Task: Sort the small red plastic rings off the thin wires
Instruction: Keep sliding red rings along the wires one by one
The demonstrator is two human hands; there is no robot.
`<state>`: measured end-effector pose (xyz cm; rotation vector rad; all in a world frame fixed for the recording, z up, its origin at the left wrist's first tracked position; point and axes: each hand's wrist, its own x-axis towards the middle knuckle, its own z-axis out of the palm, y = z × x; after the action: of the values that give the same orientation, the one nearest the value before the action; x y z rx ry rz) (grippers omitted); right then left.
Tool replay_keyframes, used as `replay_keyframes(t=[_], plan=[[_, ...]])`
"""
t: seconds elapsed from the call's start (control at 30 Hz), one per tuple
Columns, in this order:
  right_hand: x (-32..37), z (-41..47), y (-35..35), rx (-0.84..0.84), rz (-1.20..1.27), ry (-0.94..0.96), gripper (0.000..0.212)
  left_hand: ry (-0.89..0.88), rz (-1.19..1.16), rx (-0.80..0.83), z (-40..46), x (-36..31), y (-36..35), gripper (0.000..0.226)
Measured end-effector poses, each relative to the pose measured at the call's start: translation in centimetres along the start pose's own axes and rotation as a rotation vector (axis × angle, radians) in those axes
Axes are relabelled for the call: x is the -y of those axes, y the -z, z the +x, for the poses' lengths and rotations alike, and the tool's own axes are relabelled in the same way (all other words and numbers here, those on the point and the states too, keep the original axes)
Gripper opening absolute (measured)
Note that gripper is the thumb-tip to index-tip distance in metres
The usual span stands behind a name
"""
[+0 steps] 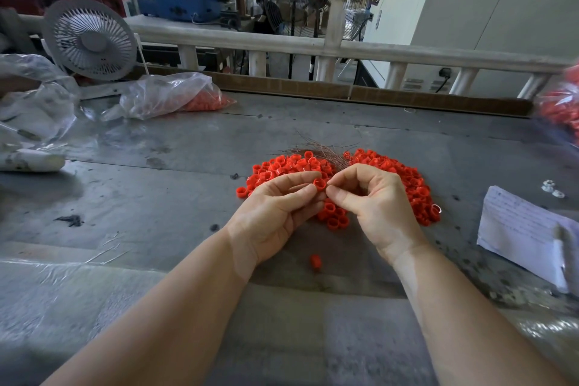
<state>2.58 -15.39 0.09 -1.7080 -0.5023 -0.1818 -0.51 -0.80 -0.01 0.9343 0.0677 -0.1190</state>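
A heap of small red plastic rings (391, 172) lies on the grey table (188, 172), with a bundle of thin wires (326, 152) at its far side. My left hand (275, 213) pinches one red ring (320, 184) between thumb and fingers, just above the heap. My right hand (372, 200) meets it from the right, thumb and forefinger pinched together at the ring's edge; what they hold is too thin to make out. A single red ring (315, 261) lies alone on the table between my wrists.
A clear plastic bag with red rings (175, 95) and a small grey fan (91, 39) sit at the back left. Crumpled plastic (34, 110) lies far left. A white paper sheet (526, 235) lies right, another bag of red rings (564, 110) at the right edge.
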Motion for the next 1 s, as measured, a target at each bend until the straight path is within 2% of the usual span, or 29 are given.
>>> replay_keyframes(t=[0.33,0.67,1.0], plan=[[0.20,0.00,0.04,0.012,0.059,-0.070,0.016,0.019,0.004,-0.014,-0.04,-0.14,-0.04,0.031],[0.29,-0.05,0.04,0.027,0.108,-0.109,0.014,-0.023,0.013,-0.041,0.07,0.01,-0.13,0.024],[0.24,0.03,0.09,0.021,0.129,-0.121,0.017,-0.036,0.047,0.001,0.07,0.07,-0.04,0.025]])
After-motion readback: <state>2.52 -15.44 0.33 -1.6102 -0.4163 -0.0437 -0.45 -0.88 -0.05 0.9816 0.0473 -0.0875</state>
